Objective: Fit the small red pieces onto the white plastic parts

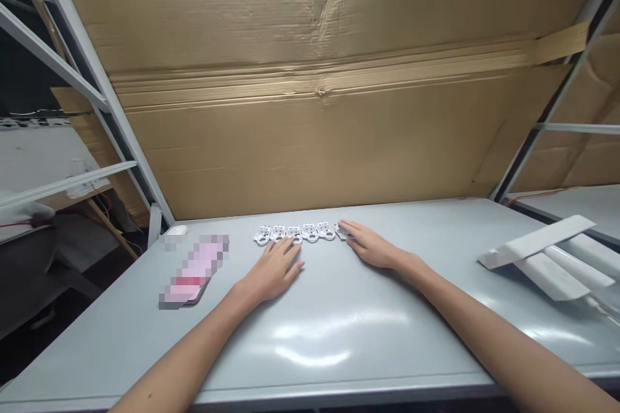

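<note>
Several small, flat white pieces, each with a ring-shaped end and tiny dark and red marks, lie in a row across the grey tabletop; one white piece [310,232] sits mid-row. My left hand [275,271] rests flat, fingers stretched out, its fingertips at the lower edge of another white piece [293,232]. At the row's right end, my right hand [371,245] lies with extended fingers over the last white piece [341,231], partly hiding it. That piece sits slightly tilted and a little apart from its neighbour [325,230].
A pink, blurred-out flat object [198,271] lies left of my left hand, with a small white object [177,230] behind it. Long white packages [547,258] are piled at the right. Cardboard [310,142] walls the table's back, between metal frame posts [116,110].
</note>
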Demonstrator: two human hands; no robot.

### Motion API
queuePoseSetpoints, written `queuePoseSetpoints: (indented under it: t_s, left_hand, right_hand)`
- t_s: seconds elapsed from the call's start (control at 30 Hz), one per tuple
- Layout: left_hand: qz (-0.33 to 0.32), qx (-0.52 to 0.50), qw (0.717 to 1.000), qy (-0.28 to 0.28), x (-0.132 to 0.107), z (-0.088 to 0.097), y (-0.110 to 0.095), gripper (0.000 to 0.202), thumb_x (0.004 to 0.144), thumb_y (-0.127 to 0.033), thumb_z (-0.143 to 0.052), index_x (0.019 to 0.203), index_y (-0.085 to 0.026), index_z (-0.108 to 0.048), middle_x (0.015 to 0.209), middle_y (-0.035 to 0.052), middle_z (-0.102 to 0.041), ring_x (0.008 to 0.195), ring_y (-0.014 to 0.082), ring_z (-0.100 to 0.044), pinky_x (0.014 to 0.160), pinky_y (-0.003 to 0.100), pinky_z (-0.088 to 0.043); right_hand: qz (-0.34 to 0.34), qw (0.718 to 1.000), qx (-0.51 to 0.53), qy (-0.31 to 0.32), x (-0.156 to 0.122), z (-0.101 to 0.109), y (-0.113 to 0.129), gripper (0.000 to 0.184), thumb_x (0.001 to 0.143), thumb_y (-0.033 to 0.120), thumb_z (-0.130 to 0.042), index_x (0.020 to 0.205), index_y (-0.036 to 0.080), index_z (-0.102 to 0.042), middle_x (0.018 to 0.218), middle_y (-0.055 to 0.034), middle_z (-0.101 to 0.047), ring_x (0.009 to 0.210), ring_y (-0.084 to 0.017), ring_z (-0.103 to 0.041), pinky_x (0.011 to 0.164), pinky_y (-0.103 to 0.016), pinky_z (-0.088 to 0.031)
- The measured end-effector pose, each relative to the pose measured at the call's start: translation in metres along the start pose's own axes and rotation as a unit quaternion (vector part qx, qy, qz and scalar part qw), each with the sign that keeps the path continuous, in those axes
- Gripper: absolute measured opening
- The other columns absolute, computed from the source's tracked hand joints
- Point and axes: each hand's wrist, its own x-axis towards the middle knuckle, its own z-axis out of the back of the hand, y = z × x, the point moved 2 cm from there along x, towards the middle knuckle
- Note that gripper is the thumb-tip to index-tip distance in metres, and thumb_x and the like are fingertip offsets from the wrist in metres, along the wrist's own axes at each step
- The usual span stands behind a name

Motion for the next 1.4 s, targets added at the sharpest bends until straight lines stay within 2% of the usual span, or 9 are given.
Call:
queuePoseSetpoints:
  t_s: [0.2,0.33,0.47,0.57,0.7,0.8,0.97,1.13,1.4]
  left_hand:
    - [-0.005,0.010,1.000,-0.001,-0.001,0.001,-0.001,0.043,0.103,-0.036,-0.031,0.137,-0.016,-0.048,0.148,0.0157,-0.043,0.141,0.0303,-0.032,0.114,0.053,-0.026]
    - [-0.010,-0.005,1.000,-0.025,-0.001,0.000,0.001,0.043,0.103,-0.036,-0.034,0.136,-0.015,-0.049,0.146,0.0168,-0.045,0.139,0.0309,-0.036,0.114,0.052,-0.028]
    - [-0.013,-0.014,0.999,-0.042,-0.001,-0.003,0.003,0.044,0.103,-0.038,-0.034,0.139,-0.016,-0.047,0.147,0.0162,-0.045,0.140,0.0304,-0.035,0.114,0.053,-0.028]
    - [-0.010,-0.010,0.999,-0.037,-0.001,-0.004,0.003,0.046,0.103,-0.038,-0.034,0.141,-0.015,-0.045,0.147,0.0165,-0.044,0.140,0.0307,-0.034,0.114,0.053,-0.028]
    - [-0.012,-0.009,0.999,-0.031,0.000,-0.001,0.001,0.044,0.103,-0.035,-0.033,0.139,-0.015,-0.047,0.148,0.0161,-0.044,0.139,0.0314,-0.036,0.114,0.054,-0.028]
    - [-0.023,-0.020,0.998,-0.048,-0.001,0.003,-0.003,0.042,0.103,-0.032,-0.031,0.138,-0.016,-0.049,0.147,0.0145,-0.046,0.138,0.0296,-0.038,0.113,0.052,-0.032]
    - [-0.048,-0.049,0.996,-0.063,-0.002,0.005,-0.010,0.041,0.103,-0.030,-0.030,0.137,-0.016,-0.050,0.146,0.0130,-0.047,0.135,0.0261,-0.042,0.112,0.044,-0.036]
    - [-0.066,-0.062,0.993,-0.074,-0.002,0.005,-0.012,0.039,0.104,-0.030,-0.030,0.134,-0.018,-0.052,0.145,0.0118,-0.048,0.134,0.0252,-0.043,0.112,0.044,-0.038]
    - [-0.074,-0.058,0.992,-0.080,-0.002,0.006,-0.015,0.038,0.103,-0.029,-0.032,0.132,-0.017,-0.054,0.143,0.0133,-0.049,0.134,0.0268,-0.044,0.111,0.045,-0.038]
  right_hand:
    - [-0.035,0.999,-0.007,-0.037,-0.005,0.016,0.010,0.054,0.095,0.037,-0.043,0.145,0.020,-0.037,0.134,-0.0160,-0.055,0.124,-0.030,-0.053,0.102,-0.046,-0.045]
    - [0.028,0.996,0.012,-0.080,-0.010,0.019,0.036,0.055,0.093,0.037,-0.050,0.144,0.021,-0.038,0.135,-0.0149,-0.054,0.125,-0.029,-0.052,0.103,-0.045,-0.044]
    - [0.121,0.992,0.041,-0.006,-0.016,0.007,0.072,0.051,0.091,0.035,-0.056,0.139,0.020,-0.047,0.130,-0.0146,-0.058,0.120,-0.028,-0.054,0.099,-0.043,-0.047]
    - [0.155,0.986,0.061,0.028,-0.018,0.005,0.083,0.049,0.090,0.039,-0.058,0.135,0.020,-0.051,0.126,-0.0141,-0.061,0.115,-0.028,-0.057,0.096,-0.042,-0.048]
    - [0.106,0.992,0.060,-0.025,-0.014,0.021,0.061,0.035,0.093,0.039,-0.052,0.123,0.023,-0.060,0.127,-0.0121,-0.062,0.114,-0.028,-0.058,0.098,-0.043,-0.046]
    - [-0.020,0.998,0.003,-0.054,-0.013,0.041,0.025,0.025,0.094,0.034,-0.045,0.104,0.023,-0.065,0.112,-0.0100,-0.067,0.100,-0.026,-0.063,0.085,-0.040,-0.050]
    - [-0.177,0.982,-0.069,0.009,-0.024,0.064,-0.024,0.019,0.083,0.020,-0.052,0.095,0.021,-0.067,0.103,-0.0105,-0.070,0.088,-0.026,-0.066,0.068,-0.033,-0.049]
    - [-0.183,0.980,-0.058,0.049,-0.030,0.064,-0.034,0.018,0.079,0.020,-0.058,0.092,0.024,-0.069,0.091,-0.0076,-0.072,0.076,-0.024,-0.066,0.060,-0.030,-0.046]
    - [-0.150,0.987,-0.017,0.062,-0.026,0.058,-0.030,0.017,0.075,0.018,-0.056,0.082,0.025,-0.070,0.090,-0.0056,-0.071,0.075,-0.022,-0.065,0.059,-0.029,-0.046]
